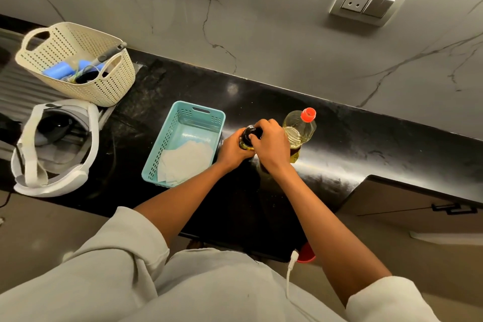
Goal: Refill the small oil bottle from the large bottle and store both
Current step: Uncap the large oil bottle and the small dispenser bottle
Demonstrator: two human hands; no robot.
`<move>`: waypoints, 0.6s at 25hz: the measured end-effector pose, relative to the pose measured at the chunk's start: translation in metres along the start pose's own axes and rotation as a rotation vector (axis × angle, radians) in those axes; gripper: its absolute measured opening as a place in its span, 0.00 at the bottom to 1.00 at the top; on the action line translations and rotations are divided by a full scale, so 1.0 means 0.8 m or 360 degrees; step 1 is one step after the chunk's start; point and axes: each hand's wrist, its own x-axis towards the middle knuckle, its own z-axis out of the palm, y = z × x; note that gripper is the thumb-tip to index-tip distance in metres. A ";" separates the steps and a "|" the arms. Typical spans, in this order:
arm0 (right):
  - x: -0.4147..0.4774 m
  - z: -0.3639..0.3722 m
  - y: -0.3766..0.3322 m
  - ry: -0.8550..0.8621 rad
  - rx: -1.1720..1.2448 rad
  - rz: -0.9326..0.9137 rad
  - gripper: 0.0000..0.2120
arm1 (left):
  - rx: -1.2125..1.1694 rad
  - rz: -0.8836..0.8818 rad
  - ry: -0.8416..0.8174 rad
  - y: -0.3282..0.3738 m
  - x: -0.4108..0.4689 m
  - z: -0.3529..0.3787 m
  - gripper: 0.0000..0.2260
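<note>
The small oil bottle [248, 136] has a dark top and stands on the black counter [261, 191] just right of the teal basket [183, 123]. My left hand [231, 150] wraps around its body from the left. My right hand [269, 146] grips its dark cap from above and the right. The large clear bottle [299, 128] of yellow oil stands upright right behind my right hand, with its red cap [308, 114] on. Most of the small bottle is hidden by my hands.
The teal basket holds a white paper sheet [183, 162]. A cream perforated basket [78, 63] with blue items stands far left, a white headset [52, 149] in front of it. A wall socket [368, 2] is on the marble backsplash. A cabinet handle [453, 208] shows at right.
</note>
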 end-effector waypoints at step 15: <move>-0.162 0.039 0.106 -0.0037 0.0230 0.0589 0.13 | 0.0302 -0.0079 -0.0057 0.004 0.020 0.009 0.29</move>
